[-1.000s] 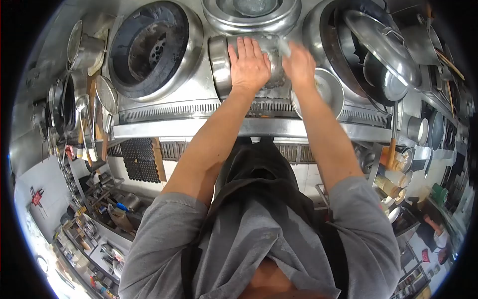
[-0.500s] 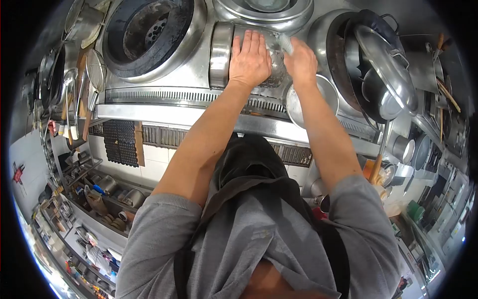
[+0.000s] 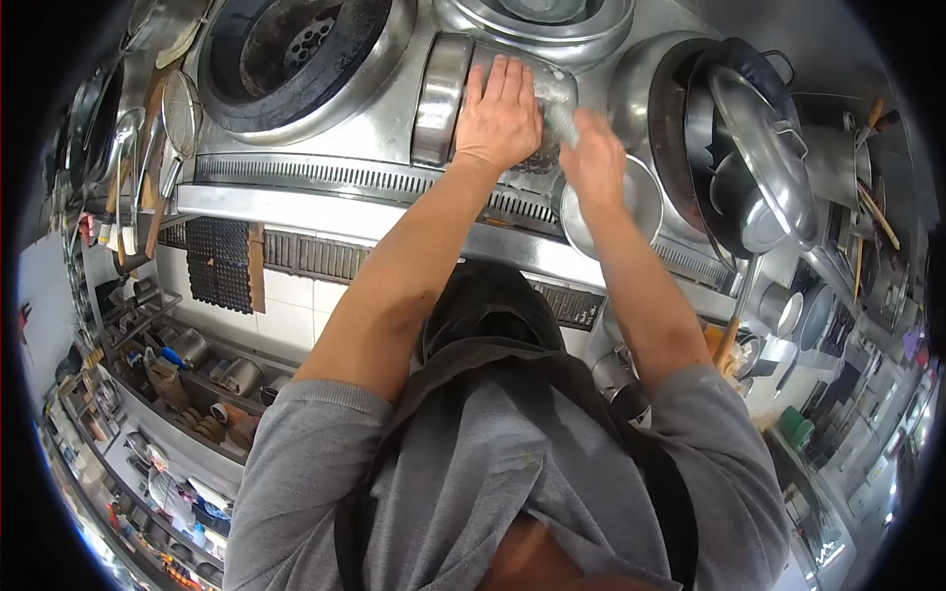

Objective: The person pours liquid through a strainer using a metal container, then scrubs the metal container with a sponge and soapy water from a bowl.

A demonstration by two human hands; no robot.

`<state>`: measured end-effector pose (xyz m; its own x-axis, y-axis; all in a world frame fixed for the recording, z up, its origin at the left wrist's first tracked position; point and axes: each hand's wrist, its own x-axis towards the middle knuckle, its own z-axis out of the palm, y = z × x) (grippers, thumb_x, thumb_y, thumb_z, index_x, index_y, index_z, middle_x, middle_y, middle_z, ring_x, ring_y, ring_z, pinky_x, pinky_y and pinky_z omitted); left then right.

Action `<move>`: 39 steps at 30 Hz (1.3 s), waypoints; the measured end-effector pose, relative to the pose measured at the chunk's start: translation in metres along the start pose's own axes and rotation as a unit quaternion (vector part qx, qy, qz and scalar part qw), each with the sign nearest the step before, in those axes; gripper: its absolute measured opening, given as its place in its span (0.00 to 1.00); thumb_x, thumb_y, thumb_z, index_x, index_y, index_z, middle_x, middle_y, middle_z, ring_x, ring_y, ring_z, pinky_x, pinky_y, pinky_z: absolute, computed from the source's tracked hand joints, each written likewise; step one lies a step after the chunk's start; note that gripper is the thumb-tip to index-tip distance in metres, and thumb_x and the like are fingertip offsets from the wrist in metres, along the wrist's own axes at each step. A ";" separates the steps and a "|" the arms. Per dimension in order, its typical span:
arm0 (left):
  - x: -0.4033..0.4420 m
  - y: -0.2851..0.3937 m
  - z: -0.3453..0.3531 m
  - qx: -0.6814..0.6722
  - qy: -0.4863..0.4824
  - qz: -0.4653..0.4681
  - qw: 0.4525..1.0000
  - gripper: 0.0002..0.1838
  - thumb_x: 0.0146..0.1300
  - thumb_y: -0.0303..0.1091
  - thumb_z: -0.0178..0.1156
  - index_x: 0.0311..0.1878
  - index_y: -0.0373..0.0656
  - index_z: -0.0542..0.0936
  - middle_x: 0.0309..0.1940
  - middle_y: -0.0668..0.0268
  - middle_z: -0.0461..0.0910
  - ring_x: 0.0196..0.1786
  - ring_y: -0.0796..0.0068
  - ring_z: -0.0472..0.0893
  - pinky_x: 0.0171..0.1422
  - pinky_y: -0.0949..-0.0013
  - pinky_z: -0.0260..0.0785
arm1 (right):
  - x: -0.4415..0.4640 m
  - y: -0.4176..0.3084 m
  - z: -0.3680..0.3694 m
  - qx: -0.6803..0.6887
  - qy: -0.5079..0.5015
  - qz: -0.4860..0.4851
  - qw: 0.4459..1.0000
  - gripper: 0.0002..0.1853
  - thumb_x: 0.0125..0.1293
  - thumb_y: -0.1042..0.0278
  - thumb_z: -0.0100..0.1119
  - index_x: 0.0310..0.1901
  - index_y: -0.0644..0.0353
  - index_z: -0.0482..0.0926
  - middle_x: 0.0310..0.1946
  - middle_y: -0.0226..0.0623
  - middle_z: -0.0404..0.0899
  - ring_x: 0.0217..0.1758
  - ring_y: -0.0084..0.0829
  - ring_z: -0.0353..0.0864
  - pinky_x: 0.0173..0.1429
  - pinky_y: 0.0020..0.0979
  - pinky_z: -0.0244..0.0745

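Observation:
A steel pot (image 3: 441,98) lies on its side on the steel stove top between the burners. My left hand (image 3: 500,116) rests flat on its wet, stained side, fingers stretched out and pointing away from me. Just to the right, my right hand (image 3: 594,158) is closed round a pale grey-white scrubber or cloth (image 3: 562,125), which touches the pot's right end; the hand is slightly blurred. Below that wrist sits a round light metal bowl (image 3: 642,200), partly hidden by my right forearm.
A wok burner (image 3: 296,59) is at the left, another ring (image 3: 537,18) at the back. At the right, a wok holds a leaning steel lid (image 3: 754,148) and a ladle (image 3: 739,305) whose handle juts over the front edge. Strainers (image 3: 181,113) and utensils hang at the left.
My right hand has moved slightly toward me with the scrubber along the pot's right end. My left hand stays on the pot. The whole view has turned and shifted a little.

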<state>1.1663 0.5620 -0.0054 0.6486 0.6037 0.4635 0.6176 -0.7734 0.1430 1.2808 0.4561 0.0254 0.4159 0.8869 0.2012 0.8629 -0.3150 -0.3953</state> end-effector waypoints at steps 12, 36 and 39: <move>0.000 -0.001 0.003 -0.007 0.018 0.011 1.000 0.27 0.60 0.43 0.54 0.58 0.34 0.77 0.60 0.54 0.75 0.68 0.56 0.68 0.73 0.45 0.52 | -0.001 0.000 0.002 0.012 -0.009 0.010 1.000 0.20 0.48 0.72 0.69 0.45 0.59 0.76 0.40 0.48 0.79 0.45 0.53 0.80 0.48 0.47 0.77; 0.001 -0.001 -0.007 -0.023 0.010 -0.015 1.000 0.25 0.60 0.40 0.53 0.58 0.37 0.75 0.60 0.57 0.74 0.68 0.58 0.68 0.74 0.49 0.52 | 0.040 -0.002 0.003 -0.043 -0.005 0.065 0.997 0.18 0.52 0.72 0.66 0.45 0.60 0.75 0.42 0.50 0.79 0.45 0.55 0.80 0.48 0.49 0.75; 0.001 -0.002 -0.012 -0.088 0.034 -0.036 0.995 0.28 0.57 0.39 0.57 0.61 0.37 0.74 0.60 0.53 0.73 0.67 0.54 0.68 0.75 0.50 0.50 | 0.014 -0.009 0.007 0.002 0.033 0.042 0.999 0.17 0.52 0.72 0.66 0.44 0.61 0.75 0.41 0.51 0.78 0.44 0.55 0.79 0.48 0.50 0.75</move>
<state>1.1609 0.5620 0.0051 0.5698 0.6491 0.5040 0.5698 -0.7540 0.3269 1.2770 0.4740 0.0250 0.5048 0.8333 0.2251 0.8228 -0.3857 -0.4174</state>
